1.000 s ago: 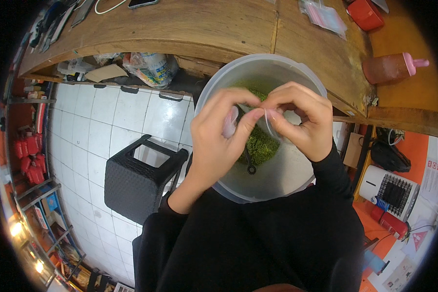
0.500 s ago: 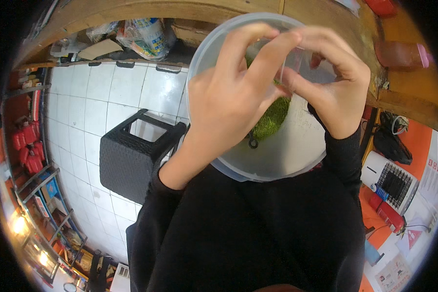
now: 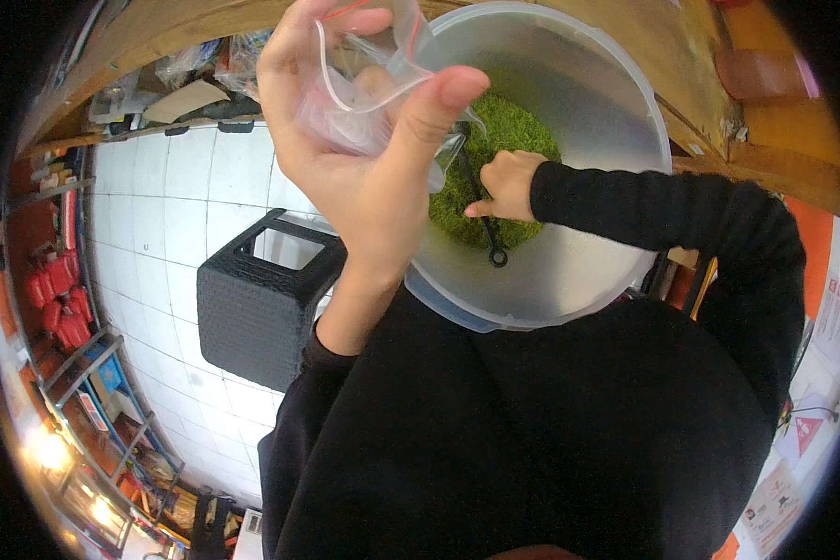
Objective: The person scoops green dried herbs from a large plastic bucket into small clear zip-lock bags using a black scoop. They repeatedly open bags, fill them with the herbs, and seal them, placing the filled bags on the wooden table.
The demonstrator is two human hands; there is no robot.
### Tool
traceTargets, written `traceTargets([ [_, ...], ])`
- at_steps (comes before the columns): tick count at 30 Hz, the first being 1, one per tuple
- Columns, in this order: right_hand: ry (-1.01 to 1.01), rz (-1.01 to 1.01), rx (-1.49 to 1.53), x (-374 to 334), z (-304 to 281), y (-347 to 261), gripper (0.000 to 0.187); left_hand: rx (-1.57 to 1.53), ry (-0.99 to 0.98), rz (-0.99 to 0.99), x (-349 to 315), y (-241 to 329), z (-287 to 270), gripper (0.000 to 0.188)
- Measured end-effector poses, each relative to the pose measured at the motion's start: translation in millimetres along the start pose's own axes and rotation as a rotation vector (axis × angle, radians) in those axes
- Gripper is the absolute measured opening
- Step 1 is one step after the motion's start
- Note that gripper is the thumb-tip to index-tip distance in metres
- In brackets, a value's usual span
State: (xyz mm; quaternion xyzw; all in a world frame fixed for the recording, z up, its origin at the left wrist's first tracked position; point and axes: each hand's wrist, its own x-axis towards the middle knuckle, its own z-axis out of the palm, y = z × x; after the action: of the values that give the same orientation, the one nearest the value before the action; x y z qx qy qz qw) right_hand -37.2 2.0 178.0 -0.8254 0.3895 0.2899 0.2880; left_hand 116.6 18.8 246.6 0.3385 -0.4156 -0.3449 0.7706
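Observation:
My left hand [image 3: 373,201] is raised at the tub's left side, its fingers and thumb curled round a clear plastic zip bag [image 3: 345,126]. The bag's mouth gapes upward, with a red line along its edge. Below and to the right, a large translucent round tub [image 3: 658,112] holds a heap of green, finely shredded material [image 3: 523,121]. Inside it my right hand [image 3: 515,185] is closed at the handle of a black scoop [image 3: 485,201], its thumb against the handle. The scoop's ring end points toward me; its far end lies partly behind the bag.
A black stool [image 3: 252,317] stands on the white tiled floor [image 3: 196,224] at the left. A wooden table edge [image 3: 709,112] runs behind and right of the tub. Plastic-wrapped goods sit on a shelf [image 3: 187,98] at the upper left. Red items [image 3: 56,289] hang at the far left.
My hands, both at the bag above the tub before, have parted. The left moved left with the bag, now open-mouthed; the right went down into the tub to the scoop.

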Motion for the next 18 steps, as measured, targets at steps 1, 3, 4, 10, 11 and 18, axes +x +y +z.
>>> traceTargets([
  [1,0.012,-0.038,0.056,11.5,8.9,8.2,0.05,0.017,-0.002,0.009,-0.5,2.4,-1.5,0.058],
  [3,0.031,-0.107,0.172,33.3,27.0,32.5,0.036,0.011,-0.022,0.007,-1.1,1.5,-4.2,0.06],
  [4,-0.045,-0.044,0.198,29.2,13.6,29.3,0.024,0.001,-0.026,-0.005,-2.8,2.5,-6.6,0.062],
  [10,0.596,-0.537,-0.137,13.0,-26.8,36.3,0.02,0.104,-0.08,-0.041,1.8,18.2,6.4,0.086],
  [11,0.452,-0.359,-0.217,10.4,-18.0,25.3,0.018,0.043,-0.102,-0.037,0.9,16.7,4.8,0.086],
  [18,-0.069,-0.453,-0.294,-13.1,13.2,-15.1,0.015,0.213,-0.045,0.054,0.4,9.6,8.8,0.086],
])
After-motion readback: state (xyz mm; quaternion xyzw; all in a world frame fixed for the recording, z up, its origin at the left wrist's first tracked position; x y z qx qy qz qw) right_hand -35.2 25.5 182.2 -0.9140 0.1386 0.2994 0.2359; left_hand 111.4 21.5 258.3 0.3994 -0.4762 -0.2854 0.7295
